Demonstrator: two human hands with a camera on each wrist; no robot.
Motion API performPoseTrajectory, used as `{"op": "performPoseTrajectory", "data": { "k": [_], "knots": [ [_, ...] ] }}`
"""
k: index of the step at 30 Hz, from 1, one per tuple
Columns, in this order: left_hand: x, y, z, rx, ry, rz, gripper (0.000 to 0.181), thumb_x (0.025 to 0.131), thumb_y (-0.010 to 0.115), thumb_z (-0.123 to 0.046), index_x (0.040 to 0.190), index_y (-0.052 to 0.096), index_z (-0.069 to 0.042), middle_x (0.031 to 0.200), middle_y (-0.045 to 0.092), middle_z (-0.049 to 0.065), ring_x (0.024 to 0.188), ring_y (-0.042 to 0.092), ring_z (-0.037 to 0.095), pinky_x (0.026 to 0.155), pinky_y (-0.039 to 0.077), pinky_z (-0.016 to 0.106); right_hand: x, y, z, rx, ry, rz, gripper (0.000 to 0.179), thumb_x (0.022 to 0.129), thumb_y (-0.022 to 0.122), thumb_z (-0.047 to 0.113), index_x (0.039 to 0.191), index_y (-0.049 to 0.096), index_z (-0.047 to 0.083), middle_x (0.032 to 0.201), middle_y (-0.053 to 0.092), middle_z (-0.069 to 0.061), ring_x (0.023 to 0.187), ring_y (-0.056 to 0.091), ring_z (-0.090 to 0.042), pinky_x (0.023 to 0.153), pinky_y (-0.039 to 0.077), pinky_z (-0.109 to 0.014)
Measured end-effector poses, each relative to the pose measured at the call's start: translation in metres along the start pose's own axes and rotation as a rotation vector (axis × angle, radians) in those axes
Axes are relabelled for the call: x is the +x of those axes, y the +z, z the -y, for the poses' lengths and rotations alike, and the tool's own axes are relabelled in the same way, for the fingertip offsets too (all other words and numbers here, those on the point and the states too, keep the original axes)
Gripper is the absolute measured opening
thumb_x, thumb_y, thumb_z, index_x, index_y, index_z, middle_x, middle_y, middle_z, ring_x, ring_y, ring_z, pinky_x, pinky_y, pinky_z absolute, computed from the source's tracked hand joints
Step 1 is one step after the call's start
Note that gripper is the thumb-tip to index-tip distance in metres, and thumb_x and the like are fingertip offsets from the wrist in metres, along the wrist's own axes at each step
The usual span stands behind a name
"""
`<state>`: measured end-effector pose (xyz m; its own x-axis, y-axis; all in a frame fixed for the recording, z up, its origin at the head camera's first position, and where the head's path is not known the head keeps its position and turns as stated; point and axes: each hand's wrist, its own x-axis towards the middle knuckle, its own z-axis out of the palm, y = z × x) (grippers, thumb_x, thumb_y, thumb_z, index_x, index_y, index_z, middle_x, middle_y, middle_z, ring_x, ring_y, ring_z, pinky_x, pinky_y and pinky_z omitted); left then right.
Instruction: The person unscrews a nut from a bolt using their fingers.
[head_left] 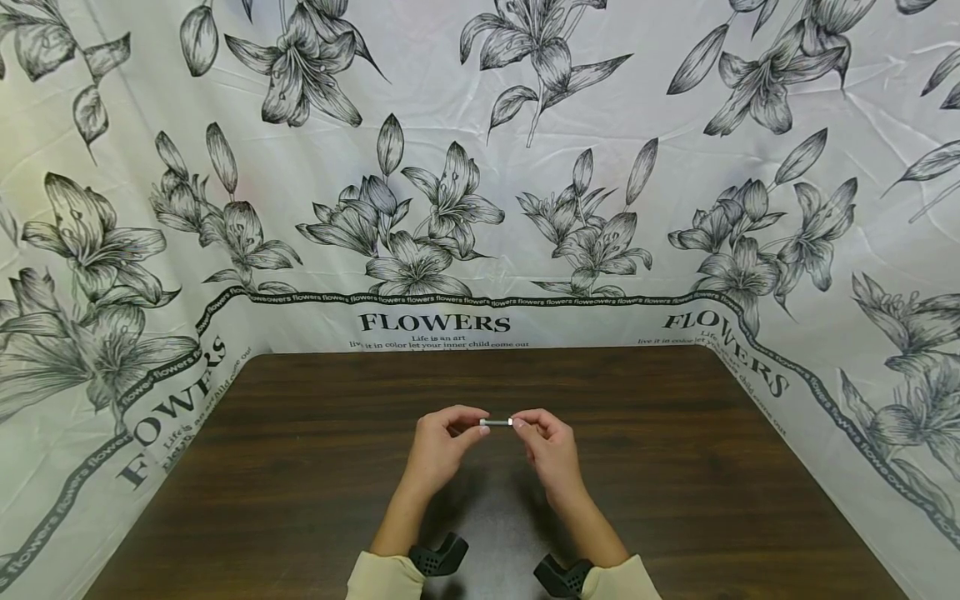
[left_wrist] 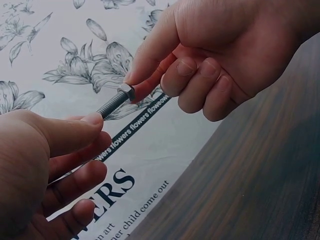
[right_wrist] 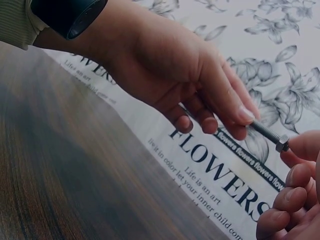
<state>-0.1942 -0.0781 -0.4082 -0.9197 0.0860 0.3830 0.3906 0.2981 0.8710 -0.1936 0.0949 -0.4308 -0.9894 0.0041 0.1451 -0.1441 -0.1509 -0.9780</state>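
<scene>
A metal bolt (head_left: 497,422) with a threaded shank is held level between both hands, above the brown table. My left hand (head_left: 438,450) pinches one end of it between thumb and forefinger, and that end is mostly hidden. In the left wrist view, a hex nut (left_wrist: 127,91) sits around the opposite end of the bolt (left_wrist: 112,106). My right hand (head_left: 553,454) has thumb and forefinger at the nut, its other fingers curled, as the right wrist view shows beside the nut (right_wrist: 282,143). The left hand's other fingers (left_wrist: 75,185) are loosely bent.
The dark wood-grain table (head_left: 315,483) spreads beneath both hands. A white cloth (head_left: 585,321) printed with flowers and lettering hangs behind and along the sides. Black wrist mounts (head_left: 441,557) sit at the cuffs of the pale sleeves (head_left: 386,577).
</scene>
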Motion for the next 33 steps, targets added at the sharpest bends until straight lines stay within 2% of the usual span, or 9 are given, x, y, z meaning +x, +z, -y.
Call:
{"op": "performPoseTrajectory", "data": {
  "k": [9,23,33],
  "knots": [
    [-0.0002,-0.0002,0.0019,0.001,0.005,0.006,0.014,0.080,0.076,0.002,0.094,0.074,-0.002,0.081,0.071,0.009,0.071,0.063,0.025,0.065,0.051,0.030,-0.0002,-0.0004,-0.0001,0.034,-0.015,0.012,0.014,0.093,0.060,-0.004,0.102,0.062,-0.015,0.057,0.044,0.000,0.044,0.034,-0.005,0.043,0.028,-0.019],
    [0.0003,0.0006,0.0014,-0.004,0.003,-0.001,0.015,0.080,0.076,0.003,0.093,0.074,-0.005,0.080,0.070,0.008,0.070,0.063,0.025,0.065,0.050,0.029,-0.0007,-0.0008,-0.0002,0.028,-0.061,0.010,0.012,0.091,0.060,-0.008,0.101,0.061,-0.015,0.056,0.041,0.001,0.044,0.035,-0.005,0.042,0.028,-0.018],
    [0.0007,0.0022,0.0029,-0.006,0.014,0.008,0.015,0.080,0.076,0.002,0.092,0.074,-0.005,0.081,0.071,0.008,0.069,0.063,0.024,0.064,0.050,0.028,0.0023,-0.0024,-0.0048,0.029,-0.020,-0.013,0.019,0.097,0.055,0.001,0.105,0.060,-0.015,0.056,0.041,0.001,0.045,0.036,-0.006,0.042,0.028,-0.018]
  ]
}}
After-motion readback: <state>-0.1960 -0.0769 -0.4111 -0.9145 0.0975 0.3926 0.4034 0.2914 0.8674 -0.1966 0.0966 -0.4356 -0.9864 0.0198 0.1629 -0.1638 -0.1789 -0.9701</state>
